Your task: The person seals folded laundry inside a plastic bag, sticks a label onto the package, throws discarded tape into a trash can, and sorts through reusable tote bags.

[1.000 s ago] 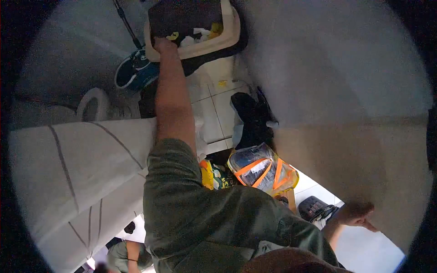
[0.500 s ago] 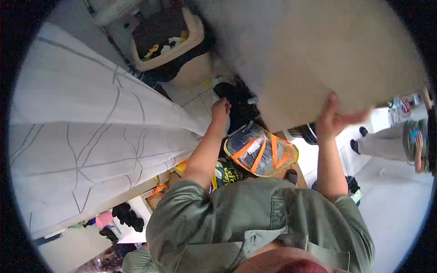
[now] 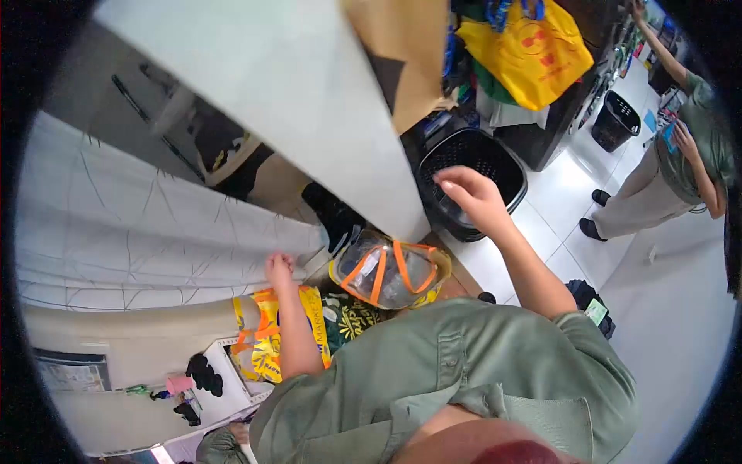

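My left hand (image 3: 280, 271) is beside the lower edge of the white patterned curtain (image 3: 154, 232), above a yellow and orange bag (image 3: 267, 340). Its fingers are loosely bent and apart, with nothing visible in them. My right hand (image 3: 473, 197) hangs over a black perforated basket (image 3: 506, 174), its thumb apart from the lightly curved fingers, empty. Between my hands, a clear bag with orange straps (image 3: 386, 274) lies near the foot of a pale door panel (image 3: 309, 100). A dark green printed bag (image 3: 348, 317) lies beside it.
A yellow bag (image 3: 541, 54) hangs by dark shelving at the top. Another person (image 3: 692, 162) stands at the right near a second black basket (image 3: 615, 121). A lined bin (image 3: 232, 162) is partly hidden behind the panel. Dark items (image 3: 591, 305) lie at the lower right.
My left hand has moved from the bin, past the dark items, to the curtain's edge. My right hand has come off the panel and is over the basket. The panel has swung left across the bin.
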{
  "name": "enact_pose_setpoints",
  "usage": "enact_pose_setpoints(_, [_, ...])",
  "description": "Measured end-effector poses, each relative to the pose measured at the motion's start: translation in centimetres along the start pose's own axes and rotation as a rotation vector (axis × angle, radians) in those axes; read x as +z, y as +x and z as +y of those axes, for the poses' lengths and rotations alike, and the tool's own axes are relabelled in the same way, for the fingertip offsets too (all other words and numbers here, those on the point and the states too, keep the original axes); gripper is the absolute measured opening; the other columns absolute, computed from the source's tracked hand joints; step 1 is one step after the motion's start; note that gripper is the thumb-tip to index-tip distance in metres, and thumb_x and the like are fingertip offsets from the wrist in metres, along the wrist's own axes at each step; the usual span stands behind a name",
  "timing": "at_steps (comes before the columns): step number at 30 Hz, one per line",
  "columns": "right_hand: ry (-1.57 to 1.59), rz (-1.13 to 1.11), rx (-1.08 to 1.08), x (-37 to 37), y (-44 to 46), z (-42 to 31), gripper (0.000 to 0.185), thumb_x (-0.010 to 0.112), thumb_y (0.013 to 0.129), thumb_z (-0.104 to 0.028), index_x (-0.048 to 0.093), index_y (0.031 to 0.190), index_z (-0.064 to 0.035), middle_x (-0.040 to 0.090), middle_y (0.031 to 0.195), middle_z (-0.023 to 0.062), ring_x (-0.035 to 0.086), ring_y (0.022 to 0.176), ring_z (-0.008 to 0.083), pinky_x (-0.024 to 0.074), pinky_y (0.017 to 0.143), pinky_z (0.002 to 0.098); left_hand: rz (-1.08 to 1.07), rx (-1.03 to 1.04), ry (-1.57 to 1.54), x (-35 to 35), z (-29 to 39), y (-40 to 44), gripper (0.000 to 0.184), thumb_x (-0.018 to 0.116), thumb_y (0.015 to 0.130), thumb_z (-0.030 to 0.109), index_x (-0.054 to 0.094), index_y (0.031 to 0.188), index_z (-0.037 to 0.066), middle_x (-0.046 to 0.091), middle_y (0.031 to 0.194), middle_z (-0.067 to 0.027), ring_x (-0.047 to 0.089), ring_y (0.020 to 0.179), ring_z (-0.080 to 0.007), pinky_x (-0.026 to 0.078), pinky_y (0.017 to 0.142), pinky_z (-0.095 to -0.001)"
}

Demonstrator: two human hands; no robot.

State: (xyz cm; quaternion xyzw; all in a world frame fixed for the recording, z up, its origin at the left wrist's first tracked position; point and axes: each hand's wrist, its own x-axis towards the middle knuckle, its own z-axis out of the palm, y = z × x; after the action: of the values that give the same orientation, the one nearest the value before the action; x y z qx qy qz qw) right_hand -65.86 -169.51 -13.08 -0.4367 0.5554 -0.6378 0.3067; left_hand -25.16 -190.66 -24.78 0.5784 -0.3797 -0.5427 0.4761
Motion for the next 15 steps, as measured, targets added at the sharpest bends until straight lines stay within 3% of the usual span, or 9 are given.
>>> enact_pose_setpoints(2, [0.066,0.024,0.068,-6.3,-2.7,2.2,0.022,0.059,0.086,-0.016,0.061,0.098,0.002,0.064,0.09,0.0066,0.058,0.082,0.0116,0.0465,0.073,0.0251,0.207,0.294,0.229,3.4,1.2,-1.7,0.021,0.051,0.091,0.019,0.052,0.1,0.001,0.06,0.088,-0.0087,0.056,0.074,-0.0154,0.046,0.063,-0.0269])
enact_pose_setpoints(4, [0.116,0.155,0.241,-12.8,-6.2,4.5,0.021,0.059,0.085,-0.016,0.062,0.098,0.0007,0.064,0.09,0.0085,0.058,0.08,0.0132,0.0465,0.072,0.0253,0.289,0.668,0.222,9.2,4.5,-3.3,0.034,0.051,0.092,0.022,0.047,0.113,-0.005,0.056,0.109,-0.016,0.055,0.095,-0.0232,0.045,0.082,-0.0323])
enact_pose_setpoints(6, [-0.018,0.364,0.5,-18.7,-10.2,6.7,0.021,0.058,0.085,-0.017,0.062,0.097,-0.0002,0.065,0.088,0.0084,0.059,0.078,0.0146,0.0468,0.07,0.0266,0.239,0.89,0.199,17.2,10.9,-8.2,0.043,0.049,0.093,0.022,0.039,0.123,-0.007,0.046,0.124,-0.0208,0.047,0.111,-0.0293,0.038,0.095,-0.0359])
enact_pose_setpoints(8, [-0.047,0.507,0.589,-24.1,-15.1,10.1,0.028,0.056,0.084,-0.03,0.061,0.1,-0.007,0.066,0.091,0.0053,0.059,0.076,0.0128,0.0403,0.065,0.0246,0.418,1.175,0.445,21.8,15.3,-9.0,0.046,0.049,0.092,0.019,0.033,0.126,-0.007,0.041,0.127,-0.0233,0.046,0.112,-0.0319,0.035,0.096,-0.0388])
enact_pose_setpoints(11, [0.034,0.74,0.745,-29.5,-20.5,10.0,0.025,0.056,0.084,-0.026,0.06,0.1,-0.0073,0.065,0.088,0.0053,0.059,0.072,0.0124,0.0388,0.057,0.023,0.47,1.291,0.228,27.8,20.4,-9.4,0.053,0.05,0.091,0.026,0.031,0.127,-0.006,0.041,0.125,-0.0251,0.047,0.109,-0.0378,0.037,0.092,-0.0454])
enact_pose_setpoints(13, [0.098,0.905,0.729,-32.2,-23.8,11.6,0.022,0.056,0.084,-0.022,0.06,0.099,-0.0068,0.065,0.084,0.0055,0.058,0.066,0.0113,0.0368,0.05,0.021,1.082,1.054,0.433,29.9,22.0,-8.2,0.062,0.049,0.089,0.037,0.029,0.128,-0.005,0.044,0.118,-0.0262,0.048,0.103,-0.042,0.039,0.083,-0.0508])
enact_pose_setpoints(15, [0.158,1.095,0.697,-33.1,-26.1,12.9,0.02,0.055,0.084,-0.022,0.058,0.097,-0.007,0.064,0.08,0.0052,0.055,0.06,0.0098,0.0344,0.044,0.0192,1.146,1.11,0.442,30.4,21.9,-7.3,0.063,0.048,0.088,0.041,0.031,0.127,-0.006,0.045,0.115,-0.0265,0.049,0.1,-0.0426,0.039,0.079,-0.0514])
